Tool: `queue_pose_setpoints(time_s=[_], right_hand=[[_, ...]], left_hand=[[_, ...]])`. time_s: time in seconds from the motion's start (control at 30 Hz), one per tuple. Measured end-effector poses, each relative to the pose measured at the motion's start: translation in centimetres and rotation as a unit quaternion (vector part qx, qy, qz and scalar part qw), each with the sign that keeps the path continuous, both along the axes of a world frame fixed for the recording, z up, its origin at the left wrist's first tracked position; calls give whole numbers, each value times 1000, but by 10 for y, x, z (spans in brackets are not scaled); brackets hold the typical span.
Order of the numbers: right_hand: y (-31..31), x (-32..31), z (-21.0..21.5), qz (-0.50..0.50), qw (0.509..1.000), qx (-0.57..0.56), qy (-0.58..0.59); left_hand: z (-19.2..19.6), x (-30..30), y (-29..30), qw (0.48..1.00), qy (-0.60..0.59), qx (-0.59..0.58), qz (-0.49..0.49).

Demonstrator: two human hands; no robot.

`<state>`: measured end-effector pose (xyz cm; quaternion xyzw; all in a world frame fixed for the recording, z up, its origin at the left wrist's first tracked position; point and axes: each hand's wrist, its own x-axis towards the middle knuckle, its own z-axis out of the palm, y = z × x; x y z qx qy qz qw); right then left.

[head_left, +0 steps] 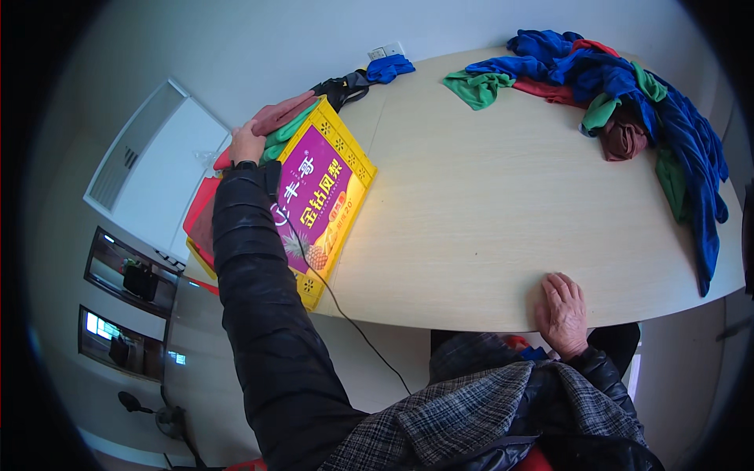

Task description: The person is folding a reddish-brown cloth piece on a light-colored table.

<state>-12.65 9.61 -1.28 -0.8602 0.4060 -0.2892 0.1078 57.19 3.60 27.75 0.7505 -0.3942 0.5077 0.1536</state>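
My left arm reaches out to a yellow and purple cardboard box (357, 169) with a pineapple picture, standing at the table's left edge. My left hand (247, 146) is at the box's far end, touching folded cloths there. Beside it lie a dusty-red cloth (284, 112) and a green cloth (289, 132); a bright red cloth (203, 200) shows nearer. The left fingertips are hidden among the cloths, so their grip is unclear. My right hand (564, 314) rests palm down on the table's near edge, fingers stretched out and holding nothing.
A heap of blue cloths (605, 78), with green, red and brown ones, spreads along the table's (440, 204) far right side. A black bag (342, 90) and a small blue cloth (390, 68) lie behind the box. A black cable (338, 302) hangs across the box front.
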Motion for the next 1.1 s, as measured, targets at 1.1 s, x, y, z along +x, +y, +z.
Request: queue_pose_setpoints(time_s=[1.1], right_hand=[[-4, 8, 1, -17, 1000, 17, 2]], left_hand=[[70, 49, -70, 902, 236, -64, -355]])
